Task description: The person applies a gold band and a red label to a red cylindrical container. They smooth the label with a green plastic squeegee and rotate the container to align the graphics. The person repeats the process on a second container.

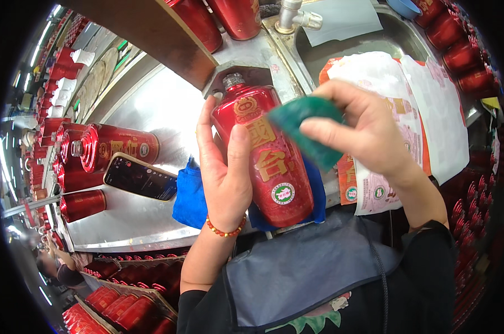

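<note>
A large red glass bottle [282,192] with gold characters and a round green-and-white sticker lies tilted in front of me, its clear neck pointing away. My left hand [227,161] holds it by the left side, fingers along the edge and thumb over the front. Pinched in my right hand [369,125] is a dark green, flat, rounded scraper-like piece [313,125], slightly blurred, just over the bottle's right edge. Whether it touches the glass I cannot tell. A blue cloth [189,192] lies beneath the bottle and shows on both sides.
Printed label sheets [383,83] lie at the right, partly over the sink [394,28] with its tap [290,19]. A phone [140,177] rests on the metal table by several red bottles [121,147]. A wooden board [151,33] stands at the back; crates of bottles [123,309] sit lower left.
</note>
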Tool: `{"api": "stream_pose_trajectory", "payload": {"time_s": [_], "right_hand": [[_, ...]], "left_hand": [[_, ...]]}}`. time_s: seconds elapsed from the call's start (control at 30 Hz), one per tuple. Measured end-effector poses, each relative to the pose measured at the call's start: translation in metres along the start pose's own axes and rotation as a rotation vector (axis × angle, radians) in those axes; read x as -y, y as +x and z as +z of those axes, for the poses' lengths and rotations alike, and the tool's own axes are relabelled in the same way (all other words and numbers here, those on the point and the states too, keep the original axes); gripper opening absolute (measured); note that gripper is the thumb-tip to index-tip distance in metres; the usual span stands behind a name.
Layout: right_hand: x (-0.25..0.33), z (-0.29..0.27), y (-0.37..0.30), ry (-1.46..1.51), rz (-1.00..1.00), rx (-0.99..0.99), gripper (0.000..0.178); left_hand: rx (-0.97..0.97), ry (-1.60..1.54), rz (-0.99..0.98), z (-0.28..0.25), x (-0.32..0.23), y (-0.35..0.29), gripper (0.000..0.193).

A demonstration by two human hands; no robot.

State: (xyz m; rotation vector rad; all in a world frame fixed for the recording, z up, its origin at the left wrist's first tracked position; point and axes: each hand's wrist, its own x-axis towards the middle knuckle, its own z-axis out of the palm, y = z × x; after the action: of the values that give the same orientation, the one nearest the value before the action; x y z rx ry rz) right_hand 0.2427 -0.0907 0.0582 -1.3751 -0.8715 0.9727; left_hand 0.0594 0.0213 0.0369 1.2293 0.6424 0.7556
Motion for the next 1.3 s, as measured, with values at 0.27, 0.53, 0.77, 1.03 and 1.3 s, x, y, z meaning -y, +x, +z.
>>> {"api": "stream_pose_trajectory", "payload": {"time_s": [0.27,0.53,0.77,1.03,1.3], "right_hand": [[-0.011,0.000,-0.015,-0.010,0.009,0.057,0.019],[-0.019,-0.012,-0.014,-0.037,0.129,0.003,0.018],[-0.028,-0.011,-0.019,-0.018,0.003,0.034,0.018],[-0.002,0.001,-0.043,-0.694,-0.634,-0.013,0.030],[-0.015,-0.001,-0.093,-0.839,-0.620,0.094,0.031]], "left_hand": [[-0.017,0.128,0.050,-0.005,0.009,0.000,0.056],[-0.013,0.152,0.099,-0.007,0.013,0.004,0.058],[0.016,-0.014,-0.002,-0.016,0.014,-0.002,0.057],[0.136,0.450,0.238,-0.052,0.020,-0.046,0.061],[0.316,0.736,0.396,-0.069,0.039,-0.062,0.074]]}}
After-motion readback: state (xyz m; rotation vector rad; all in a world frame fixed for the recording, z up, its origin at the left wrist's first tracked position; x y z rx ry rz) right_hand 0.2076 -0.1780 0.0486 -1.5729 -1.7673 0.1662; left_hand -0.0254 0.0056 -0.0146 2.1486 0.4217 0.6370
